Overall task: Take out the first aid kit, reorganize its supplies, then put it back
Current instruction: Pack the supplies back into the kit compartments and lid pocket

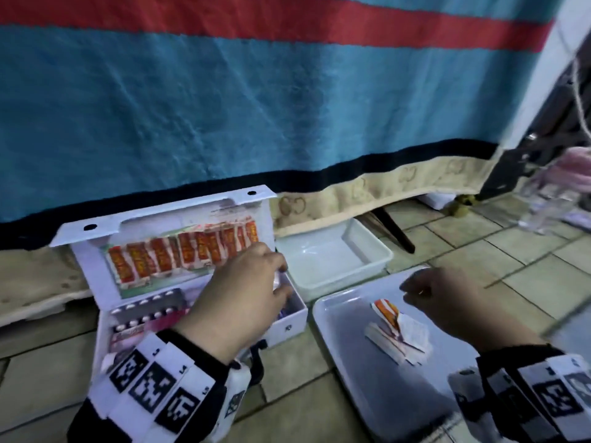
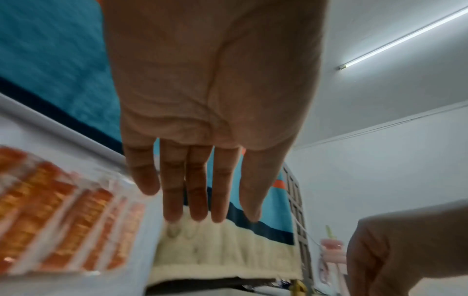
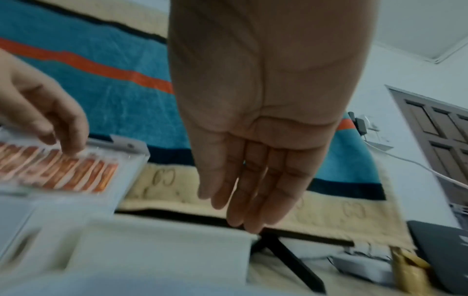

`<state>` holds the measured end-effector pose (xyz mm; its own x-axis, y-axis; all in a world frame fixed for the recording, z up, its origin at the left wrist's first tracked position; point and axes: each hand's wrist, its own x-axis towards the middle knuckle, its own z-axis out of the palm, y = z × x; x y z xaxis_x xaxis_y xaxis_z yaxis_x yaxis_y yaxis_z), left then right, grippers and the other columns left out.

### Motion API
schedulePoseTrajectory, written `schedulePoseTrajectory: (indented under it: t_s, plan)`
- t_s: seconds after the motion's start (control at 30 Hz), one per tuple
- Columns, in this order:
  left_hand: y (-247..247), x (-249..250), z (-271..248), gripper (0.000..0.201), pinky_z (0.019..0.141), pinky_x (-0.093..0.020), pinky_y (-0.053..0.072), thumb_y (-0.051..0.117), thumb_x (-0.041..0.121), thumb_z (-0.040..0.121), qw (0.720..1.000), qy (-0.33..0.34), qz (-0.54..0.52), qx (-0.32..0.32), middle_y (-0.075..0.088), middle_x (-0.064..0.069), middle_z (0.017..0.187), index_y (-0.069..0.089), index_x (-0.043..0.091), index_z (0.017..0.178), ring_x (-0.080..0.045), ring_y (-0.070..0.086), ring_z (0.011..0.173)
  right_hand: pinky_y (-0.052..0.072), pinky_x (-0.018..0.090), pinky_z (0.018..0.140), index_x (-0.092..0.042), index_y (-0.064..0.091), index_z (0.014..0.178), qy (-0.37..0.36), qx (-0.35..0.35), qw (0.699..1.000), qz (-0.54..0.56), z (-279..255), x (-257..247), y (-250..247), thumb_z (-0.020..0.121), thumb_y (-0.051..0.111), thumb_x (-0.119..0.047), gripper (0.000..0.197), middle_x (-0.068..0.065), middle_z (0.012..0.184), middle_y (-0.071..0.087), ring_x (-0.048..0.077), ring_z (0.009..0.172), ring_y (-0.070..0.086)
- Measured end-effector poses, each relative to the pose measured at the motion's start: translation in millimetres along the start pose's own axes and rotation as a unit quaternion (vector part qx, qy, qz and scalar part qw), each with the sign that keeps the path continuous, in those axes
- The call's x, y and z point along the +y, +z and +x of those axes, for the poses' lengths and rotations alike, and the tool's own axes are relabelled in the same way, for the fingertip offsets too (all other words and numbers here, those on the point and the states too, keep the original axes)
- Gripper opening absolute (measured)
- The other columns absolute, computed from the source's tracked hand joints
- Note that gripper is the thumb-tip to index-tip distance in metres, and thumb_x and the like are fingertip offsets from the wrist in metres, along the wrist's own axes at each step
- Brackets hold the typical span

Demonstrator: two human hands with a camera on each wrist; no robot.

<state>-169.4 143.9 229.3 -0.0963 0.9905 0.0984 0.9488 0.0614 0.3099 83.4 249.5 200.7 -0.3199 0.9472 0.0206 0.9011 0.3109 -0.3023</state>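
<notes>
The white first aid kit (image 1: pixel 289 327) stands open on the tiled floor, its lid (image 1: pixel 89 247) upright against the bed cover. A row of orange sachets (image 1: pixel 179 254) lines the lid, and blister packs (image 1: pixel 150 311) lie in the base. My left hand (image 1: pixel 275 279) hovers over the kit's right side, fingers straight and empty (image 2: pixel 202 200), its fingertips by the right end of the sachets (image 3: pixel 63 174). My right hand (image 1: pixel 428 292) hangs relaxed and empty (image 3: pixel 253 190) above the grey tray (image 1: pixel 351 378). A small pile of loose sachets (image 1: pixel 396 334) lies on that tray.
An empty white plastic tub (image 1: pixel 332 260) sits between the kit and the tray, against the hanging blue bed cover (image 1: pixel 287 107). A dark furniture leg (image 1: pixel 396 231) slants behind the tub. Clutter and cords (image 1: pixel 550 193) fill the far right.
</notes>
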Motion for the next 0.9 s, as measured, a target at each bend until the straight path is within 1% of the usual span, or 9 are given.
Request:
schedulePoseTrajectory:
  t_s: [0.07,0.13,0.2,0.27,0.47,0.57,0.63,0.8,0.9]
  plan:
    - [15.2,12.3,2.0,0.015,0.088,-0.034,0.045,0.054,0.036,0.09,0.998,0.022,0.015,-0.05,0.049,0.002,0.103,0.057,0.022,0.094,-0.02,0.053,0.102,0.036,0.007,0.061,-0.023,0.071,0.102,0.018,-0.056,0.998,-0.036,-13.7,15.7,11.4,0.083,0.067,-0.027,0.02,-0.005,0.102,0.072,0.007,0.082,0.058]
    - [30.6,18.9,2.8,0.017,0.083,-0.031,0.046,0.055,0.035,0.087,0.995,0.031,0.034,-0.088,0.047,0.001,0.093,0.051,0.021,0.08,-0.022,0.055,0.099,0.041,0.015,0.072,-0.025,0.067,0.109,0.021,-0.1,0.993,-0.058,-24.2,23.1,22.3,0.087,0.061,-0.035,0.025,-0.006,0.108,0.069,0.01,0.094,0.062]
    - [43.4,20.7,3.8,0.014,0.083,-0.03,0.047,0.056,0.033,0.087,0.994,0.033,0.046,-0.092,0.054,0.0,0.099,0.059,0.02,0.09,-0.022,0.057,0.101,0.043,0.025,0.082,-0.026,0.064,0.112,0.035,-0.115,0.991,-0.067,-30.0,24.4,32.9,0.089,0.053,-0.04,0.029,-0.003,0.111,0.068,0.016,0.101,0.061]
    - [51.5,21.1,5.3,0.015,0.081,-0.027,0.046,0.054,0.028,0.089,0.995,0.039,0.069,-0.063,0.058,0.001,0.106,0.063,0.021,0.099,-0.02,0.058,0.102,0.044,0.03,0.082,-0.026,0.061,0.112,0.046,-0.102,0.99,-0.081,-32.6,20.4,39.4,0.091,0.046,-0.043,0.031,0.001,0.108,0.067,0.021,0.1,0.061]
    - [65.2,21.6,17.2,0.018,0.076,-0.024,0.047,0.052,0.009,0.085,0.987,0.03,0.136,-0.079,0.063,0.0,0.099,0.067,0.018,0.092,-0.021,0.062,0.095,0.043,0.033,0.082,-0.019,0.047,0.127,0.015,-0.154,0.975,-0.157,-30.8,-0.5,39.2,0.088,0.054,-0.041,0.045,0.011,0.114,0.059,0.031,0.105,0.057]
    - [66.9,26.1,15.5,0.027,0.068,-0.025,0.039,0.049,0.004,0.085,0.981,0.037,0.17,-0.085,0.047,0.001,0.074,0.045,0.017,0.061,-0.022,0.063,0.092,0.044,0.032,0.079,-0.018,0.046,0.124,0.006,-0.167,0.972,-0.163,-34.2,-11.2,42.3,0.084,0.062,-0.04,0.048,0.013,0.114,0.058,0.031,0.105,0.058]
    - [67.9,29.0,13.2,0.037,0.068,-0.026,0.04,0.047,0.001,0.083,0.98,0.051,0.182,-0.067,0.03,0.003,0.064,0.027,0.017,0.056,-0.022,0.063,0.09,0.039,0.031,0.072,-0.02,0.043,0.125,0.011,-0.157,0.976,-0.149,-35.7,-13.8,44.2,0.085,0.06,-0.035,0.045,0.014,0.113,0.058,0.032,0.103,0.058]
    - [65.1,33.0,10.2,0.033,0.066,-0.026,0.033,0.049,0.011,0.089,0.976,0.061,0.201,-0.052,0.056,0.001,0.097,0.032,0.022,0.063,-0.021,0.061,0.095,0.037,0.03,0.072,-0.025,0.042,0.128,0.019,-0.151,0.98,-0.127,-39.1,-15.9,44.9,0.091,0.054,-0.035,0.04,0.011,0.118,0.057,0.03,0.105,0.058]
    - [66.3,31.4,11.0,0.036,0.065,-0.026,0.032,0.051,0.012,0.087,0.977,0.055,0.201,-0.055,0.059,0.0,0.099,0.03,0.023,0.06,-0.022,0.061,0.094,0.04,0.032,0.08,-0.025,0.048,0.125,0.029,-0.126,0.98,-0.15,-39.0,-20.3,38.1,0.085,0.062,-0.043,0.046,0.007,0.12,0.055,0.028,0.11,0.055]
